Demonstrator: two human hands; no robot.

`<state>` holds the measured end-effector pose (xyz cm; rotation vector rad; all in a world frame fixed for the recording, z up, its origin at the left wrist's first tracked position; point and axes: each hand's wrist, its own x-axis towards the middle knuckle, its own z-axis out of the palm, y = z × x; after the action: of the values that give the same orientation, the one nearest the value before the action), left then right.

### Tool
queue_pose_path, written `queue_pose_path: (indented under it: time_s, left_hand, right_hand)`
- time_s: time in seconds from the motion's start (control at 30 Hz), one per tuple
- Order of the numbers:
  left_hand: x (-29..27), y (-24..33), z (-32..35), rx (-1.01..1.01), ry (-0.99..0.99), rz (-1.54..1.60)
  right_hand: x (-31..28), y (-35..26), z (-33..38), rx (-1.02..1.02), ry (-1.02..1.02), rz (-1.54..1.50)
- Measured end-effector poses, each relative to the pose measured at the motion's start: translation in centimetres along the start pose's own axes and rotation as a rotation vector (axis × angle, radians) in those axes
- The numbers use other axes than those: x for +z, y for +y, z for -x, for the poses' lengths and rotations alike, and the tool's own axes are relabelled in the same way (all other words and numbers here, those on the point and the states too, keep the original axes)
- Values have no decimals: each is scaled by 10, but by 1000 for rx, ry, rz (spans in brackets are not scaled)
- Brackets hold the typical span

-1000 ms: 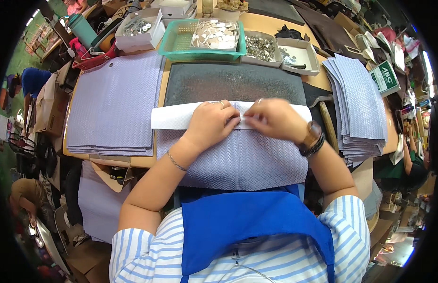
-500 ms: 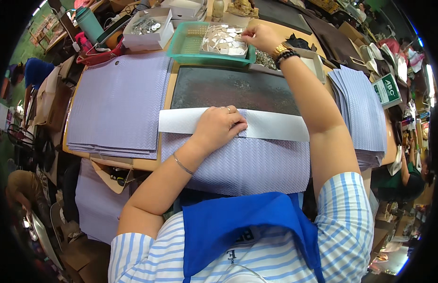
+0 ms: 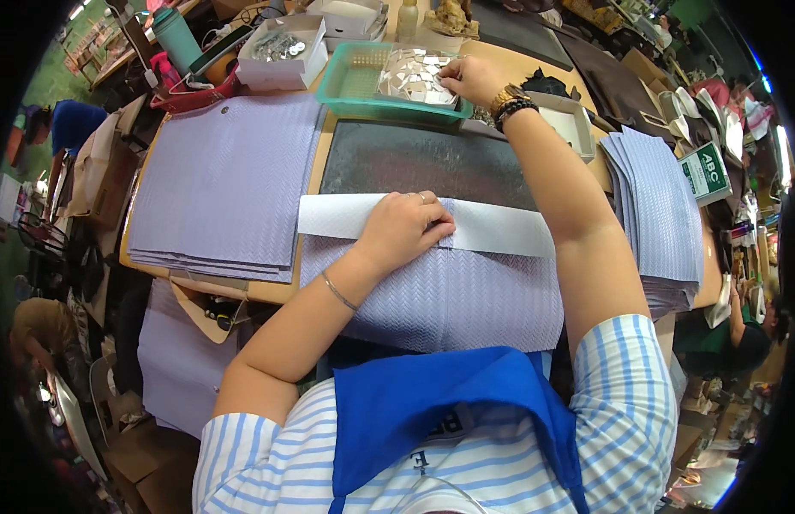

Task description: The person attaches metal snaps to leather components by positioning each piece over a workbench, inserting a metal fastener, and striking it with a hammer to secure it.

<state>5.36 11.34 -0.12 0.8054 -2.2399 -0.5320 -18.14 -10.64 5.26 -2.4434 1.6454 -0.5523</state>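
A lavender sheet with a woven-like texture [image 3: 492, 300] lies before me, its far edge folded over to show a white underside [image 3: 509, 230]. My left hand [image 3: 406, 223] rests on that fold, thumb and fingers closed on it near the sheet's middle seam. Farther off, my right hand [image 3: 476, 81] reaches to the right end of a green plastic basket [image 3: 350, 81]. Its fingers are pinched at the edge of a heap of small white squarish pieces [image 3: 415, 73] in the basket. Whatever lies between the fingertips is too small to make out.
Under the fold lies a dark slab [image 3: 423, 158]. Stacks of lavender sheets lie left [image 3: 226, 180] and right [image 3: 654, 214]. Behind the left stack are a white box [image 3: 282, 64] of shiny round parts and a red basket [image 3: 196, 96]. A shallow box [image 3: 577, 124] sits beside my right wrist.
The view has shifted slightly. My right hand stays at the white pieces, its fingers now a little lower in the heap's edge. My left hand keeps its place on the fold.
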Motion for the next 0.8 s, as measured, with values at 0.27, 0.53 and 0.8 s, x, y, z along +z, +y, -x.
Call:
queue_pose_path:
  time_s: [0.27, 0.53, 0.8]
  left_hand:
    - [3, 5, -8, 3, -5, 83]
    - [-3, 5, 2, -221, -20, 276]
    - [0, -4, 2, -418, -21, 827]
  right_hand:
    - [-14, 5, 13, 158, 227, -327]
    - [-21, -79, 169, 204, -141, -1145]
    - [18, -89, 238, 302, -158, -1136]
